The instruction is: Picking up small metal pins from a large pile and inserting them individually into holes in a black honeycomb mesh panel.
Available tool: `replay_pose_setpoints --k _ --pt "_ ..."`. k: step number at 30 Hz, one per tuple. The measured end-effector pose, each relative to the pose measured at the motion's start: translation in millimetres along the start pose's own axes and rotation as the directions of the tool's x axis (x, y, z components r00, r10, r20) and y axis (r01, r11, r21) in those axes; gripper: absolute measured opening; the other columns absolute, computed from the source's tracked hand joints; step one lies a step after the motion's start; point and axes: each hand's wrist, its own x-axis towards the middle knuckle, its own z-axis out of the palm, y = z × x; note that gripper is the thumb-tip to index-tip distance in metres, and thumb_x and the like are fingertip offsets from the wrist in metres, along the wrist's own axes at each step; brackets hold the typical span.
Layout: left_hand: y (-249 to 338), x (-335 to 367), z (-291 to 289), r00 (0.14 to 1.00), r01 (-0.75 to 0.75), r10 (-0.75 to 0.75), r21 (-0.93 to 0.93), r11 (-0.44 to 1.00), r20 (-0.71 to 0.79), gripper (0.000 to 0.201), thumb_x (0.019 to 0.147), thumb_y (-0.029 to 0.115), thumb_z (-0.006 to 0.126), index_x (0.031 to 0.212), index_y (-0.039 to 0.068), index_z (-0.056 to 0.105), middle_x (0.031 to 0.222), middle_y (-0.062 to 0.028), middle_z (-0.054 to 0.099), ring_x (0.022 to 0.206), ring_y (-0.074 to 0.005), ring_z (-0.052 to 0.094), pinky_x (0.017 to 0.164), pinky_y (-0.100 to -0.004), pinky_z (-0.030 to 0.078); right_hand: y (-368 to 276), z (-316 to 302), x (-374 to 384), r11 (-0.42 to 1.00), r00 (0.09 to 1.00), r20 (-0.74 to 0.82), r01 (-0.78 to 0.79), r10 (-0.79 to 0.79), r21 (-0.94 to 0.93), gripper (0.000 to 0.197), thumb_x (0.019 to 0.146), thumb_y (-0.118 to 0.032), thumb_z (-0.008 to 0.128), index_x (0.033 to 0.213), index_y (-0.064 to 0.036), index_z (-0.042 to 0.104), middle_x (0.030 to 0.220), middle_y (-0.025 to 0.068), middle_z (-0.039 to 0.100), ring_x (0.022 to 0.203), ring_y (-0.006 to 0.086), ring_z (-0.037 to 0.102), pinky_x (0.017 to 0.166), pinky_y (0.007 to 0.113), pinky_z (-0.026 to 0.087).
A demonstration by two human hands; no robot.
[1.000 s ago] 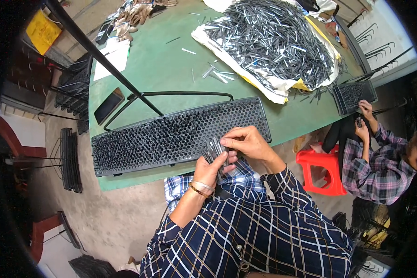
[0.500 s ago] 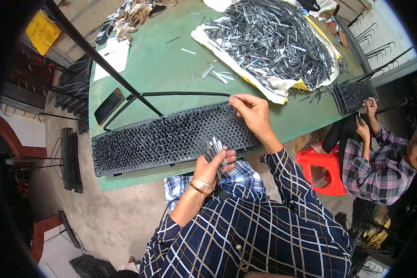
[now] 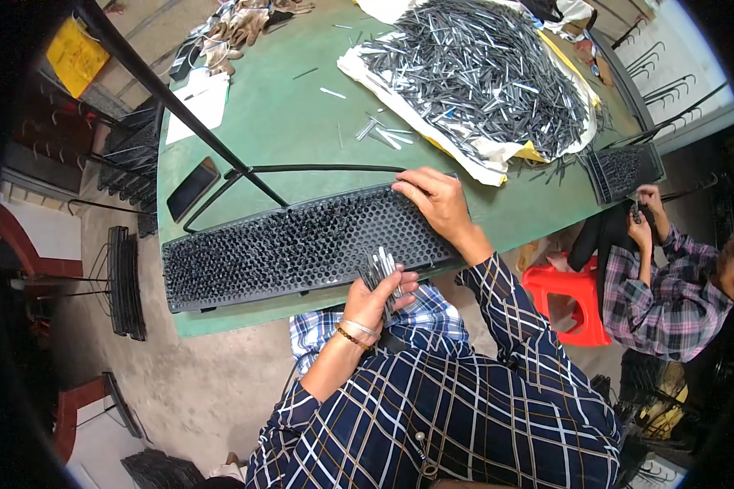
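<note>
A long black perforated panel [image 3: 417, 231] lies along the near edge of the green table. Short dark pieces stand in the holes over its left and middle parts, while bare holes show toward the right. My left hand [image 3: 365, 303] is closed around a bundle of thin grey metal strips [image 3: 383, 262], held just over the panel's near edge. At the panel's far edge is my right hand [image 3: 440, 205], its thumb and fingers pressed together close above the holes. Whatever sits in that pinch is too small to make out.
Many similar strips [image 3: 481, 81] are heaped on a white sack behind the panel. Loose strips, a phone [image 3: 192, 190], paper [image 3: 200, 106] and gloves [image 3: 240, 28] lie on the green table [image 3: 285, 114]. A black metal frame [image 3: 167, 96] rises at left. Another person [image 3: 661, 277] works at right, near a red stool [image 3: 583, 326].
My right hand has shifted slightly left and down along the panel's far edge. My left hand, with its strips, sits a touch lower. The other person's hands have come closer together.
</note>
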Motion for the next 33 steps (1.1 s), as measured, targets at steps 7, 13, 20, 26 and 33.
replay_pose_setpoints --k 7,13,20,26,33 --pt "-1.3 -0.7 -0.7 1.000 -0.001 0.001 0.009 1.000 -0.002 0.025 0.089 0.012 0.057 0.108 -0.002 0.054 0.101 -0.0163 0.062 0.087 -0.0212 0.063 0.071 -0.0328 0.056 3.0 3.5 1.0 0.998 0.999 0.022 0.030 -0.032 0.060 0.011 0.079 -0.009 0.066 0.086 -0.0007 0.067 0.080 0.0096 0.065 0.068 0.0200 0.062 0.059 0.029 0.048" --pt "-0.9 -1.3 -0.4 0.999 0.045 -0.045 0.003 0.999 0.013 0.024 0.089 0.014 0.056 0.108 -0.001 0.054 0.101 -0.0161 0.062 0.088 -0.0216 0.063 0.071 -0.0321 0.056 3.4 3.5 1.2 0.996 0.998 0.031 0.055 -0.057 0.064 0.010 0.079 -0.009 0.066 0.085 -0.0012 0.067 0.080 0.0094 0.065 0.069 0.0206 0.062 0.061 0.029 0.048" --pt "-0.1 -2.2 -0.8 0.998 0.060 -0.060 0.017 0.998 0.019 0.023 0.089 0.013 0.056 0.108 0.000 0.054 0.101 -0.0159 0.062 0.089 -0.0220 0.063 0.070 -0.0313 0.056 4.0 -0.8 4.5 0.991 0.986 0.128 0.090 -0.103 0.101 0.011 0.079 -0.010 0.066 0.085 -0.0015 0.067 0.080 0.0091 0.065 0.069 0.0214 0.062 0.061 0.029 0.048" --pt "0.4 -1.7 1.3 0.997 0.074 -0.075 0.023 0.997 0.026 0.022 0.090 0.012 0.055 0.108 -0.001 0.054 0.101 -0.0159 0.062 0.089 -0.0219 0.063 0.070 -0.0319 0.056 9.6 2.7 3.5 0.989 0.976 0.175 0.112 -0.127 0.097 0.013 0.079 -0.012 0.066 0.087 -0.0020 0.067 0.080 0.0088 0.064 0.070 0.0222 0.062 0.062 0.030 0.048" --pt "0.5 -1.4 -1.4 0.997 0.074 -0.074 0.010 0.997 0.036 0.023 0.090 0.012 0.054 0.108 -0.001 0.053 0.101 -0.0164 0.062 0.089 -0.0223 0.063 0.072 -0.0325 0.056 5.1 2.9 -3.0 0.992 0.983 0.142 0.122 -0.120 -0.008 0.015 0.079 -0.014 0.067 0.090 -0.0031 0.067 0.091 0.0099 0.060 0.076 0.0235 0.061 0.065 0.031 0.049"
